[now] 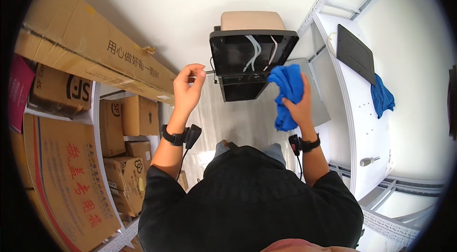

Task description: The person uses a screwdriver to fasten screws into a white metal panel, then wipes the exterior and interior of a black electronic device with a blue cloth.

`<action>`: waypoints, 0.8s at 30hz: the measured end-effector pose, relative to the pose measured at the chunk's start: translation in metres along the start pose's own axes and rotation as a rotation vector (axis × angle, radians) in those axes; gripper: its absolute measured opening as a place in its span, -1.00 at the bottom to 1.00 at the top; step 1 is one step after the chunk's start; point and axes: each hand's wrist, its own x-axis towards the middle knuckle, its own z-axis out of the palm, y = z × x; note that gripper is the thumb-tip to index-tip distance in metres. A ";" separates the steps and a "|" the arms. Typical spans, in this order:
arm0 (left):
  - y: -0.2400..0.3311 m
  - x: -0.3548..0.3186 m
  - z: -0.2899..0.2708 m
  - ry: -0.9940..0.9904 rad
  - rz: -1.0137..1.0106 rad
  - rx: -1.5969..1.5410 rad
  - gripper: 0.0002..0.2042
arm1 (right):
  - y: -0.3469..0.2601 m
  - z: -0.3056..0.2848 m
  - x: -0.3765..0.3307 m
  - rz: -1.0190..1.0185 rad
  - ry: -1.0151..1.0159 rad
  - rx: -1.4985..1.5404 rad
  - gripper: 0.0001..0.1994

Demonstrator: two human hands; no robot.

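Note:
My right hand (299,107) grips a bunched blue cloth (287,91) and presses it against the right side of a black machine (240,59) with a beige top and white tubes inside its dark front opening. My left hand (187,89) is raised to the left of the machine with its fingers loosely curled, holding nothing and touching nothing. Both wrists wear black bands with small devices and cables.
Shelves at the left hold several brown cardboard boxes (128,116), with a long flat carton (90,45) above them. A white metal rack (354,109) at the right carries a dark flat panel (354,54) and a second blue cloth (382,95).

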 end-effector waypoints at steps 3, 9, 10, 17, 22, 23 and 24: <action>-0.042 0.038 0.005 0.051 -0.073 -0.034 -0.85 | -0.037 0.038 0.048 -0.078 0.016 -0.126 -0.17; -0.091 0.129 0.064 0.139 -0.139 -0.223 -0.74 | -0.044 0.086 0.161 -0.305 0.062 -0.521 -0.34; -0.094 0.135 0.069 0.127 -0.178 -0.282 -0.72 | -0.039 0.090 0.166 -0.303 0.011 -0.599 -0.37; -0.105 0.162 0.067 0.019 -0.383 -0.364 -0.63 | -0.039 0.126 0.168 -0.233 -0.075 -0.769 -0.37; -0.129 0.164 0.077 -0.048 -0.352 -0.390 -0.61 | -0.042 0.146 0.170 -0.156 -0.047 -0.873 -0.61; -0.127 0.163 0.080 -0.063 -0.377 -0.392 -0.59 | -0.039 0.151 0.170 -0.170 -0.020 -0.918 -0.67; -0.126 0.163 0.083 -0.082 -0.399 -0.399 -0.57 | -0.039 0.155 0.170 -0.185 0.009 -0.971 -0.73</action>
